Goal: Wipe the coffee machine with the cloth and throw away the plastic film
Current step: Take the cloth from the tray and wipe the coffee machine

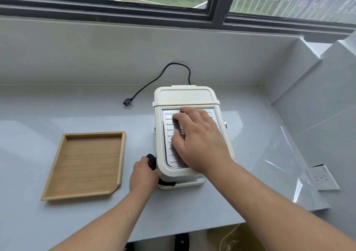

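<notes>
A cream coffee machine stands on the grey counter, seen from above, with a ribbed metal plate on its top. My right hand lies flat on that plate, fingers spread, holding nothing. My left hand is at the machine's left side, shut on a dark cloth pressed against the casing. A dark bit of the cloth also shows under the machine's front left corner. I see no plastic film that I can tell apart.
An empty wooden tray lies to the left of the machine. The black power cord with its plug lies unplugged behind it. A wall socket sits on the right wall. The counter's front edge is close to me.
</notes>
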`<action>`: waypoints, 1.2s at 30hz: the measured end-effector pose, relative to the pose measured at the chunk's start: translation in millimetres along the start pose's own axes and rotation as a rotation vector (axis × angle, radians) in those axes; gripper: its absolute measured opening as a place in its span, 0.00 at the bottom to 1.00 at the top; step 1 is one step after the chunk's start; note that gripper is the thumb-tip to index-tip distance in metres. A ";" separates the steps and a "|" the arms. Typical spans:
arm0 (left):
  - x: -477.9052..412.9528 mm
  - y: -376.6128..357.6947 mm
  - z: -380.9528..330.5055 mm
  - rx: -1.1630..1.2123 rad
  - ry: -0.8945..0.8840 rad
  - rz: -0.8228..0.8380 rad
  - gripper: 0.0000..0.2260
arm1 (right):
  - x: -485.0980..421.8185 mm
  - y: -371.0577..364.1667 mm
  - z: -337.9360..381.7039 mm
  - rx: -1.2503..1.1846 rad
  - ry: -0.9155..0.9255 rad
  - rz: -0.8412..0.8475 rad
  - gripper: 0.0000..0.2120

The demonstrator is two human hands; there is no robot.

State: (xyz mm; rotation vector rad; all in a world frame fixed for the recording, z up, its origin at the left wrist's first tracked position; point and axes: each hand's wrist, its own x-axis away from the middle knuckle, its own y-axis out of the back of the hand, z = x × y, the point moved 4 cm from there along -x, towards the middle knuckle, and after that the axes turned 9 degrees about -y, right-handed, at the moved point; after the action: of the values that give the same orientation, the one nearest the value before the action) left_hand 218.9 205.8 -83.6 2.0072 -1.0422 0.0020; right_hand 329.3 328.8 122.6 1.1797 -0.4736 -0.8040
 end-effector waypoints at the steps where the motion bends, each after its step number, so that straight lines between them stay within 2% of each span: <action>1: 5.8 -1.9 0.1 -0.012 0.014 -0.005 0.06 | 0.3 -0.1 0.2 0.001 0.005 -0.005 0.18; 6: 28.5 -12.8 0.8 0.014 0.131 -0.036 0.12 | 1.7 0.8 -0.9 -0.020 0.030 -0.046 0.18; 11: 43.3 -19.9 -1.2 0.064 0.258 0.054 0.12 | 9.0 6.1 -1.2 -0.100 0.088 -0.134 0.15; 16: 56.3 -21.0 -9.3 0.125 0.268 0.124 0.12 | 19.2 16.6 -7.2 -0.187 0.170 -0.268 0.13; 19: 64.7 -30.5 -16.8 0.259 0.258 0.150 0.10 | 31.3 21.1 -13.4 -0.219 0.248 -0.314 0.12; 23: 75.7 -48.3 -31.8 0.467 0.278 0.148 0.07 | 63.7 24.9 -34.9 -0.248 0.293 -0.473 0.10; 26: 80.4 -60.2 -52.8 0.561 0.226 0.248 0.11 | 101.9 12.9 -57.1 -0.306 0.322 -0.499 0.09; 29: 78.1 -68.9 -69.6 0.590 0.204 0.343 0.12 | 139.8 -15.4 -83.7 -0.347 0.283 -0.373 0.10; 31: 75.7 -75.8 -75.6 0.616 0.239 0.395 0.12 | 149.9 -42.5 -104.4 -0.291 0.111 -0.154 0.11; 34: 76.0 -81.9 -83.7 0.552 0.285 0.470 0.11 | 152.2 -86.5 -137.9 -0.206 -0.278 0.275 0.24; 36: 74.5 -87.7 -90.6 0.527 0.284 0.514 0.11 | 149.7 -104.7 -147.3 -0.266 -0.371 0.393 0.33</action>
State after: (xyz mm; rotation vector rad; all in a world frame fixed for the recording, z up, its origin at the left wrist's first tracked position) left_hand 358.3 243.4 -59.3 2.0374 -1.4387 0.8887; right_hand 497.5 290.0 -36.4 0.6600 -0.8467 -0.7157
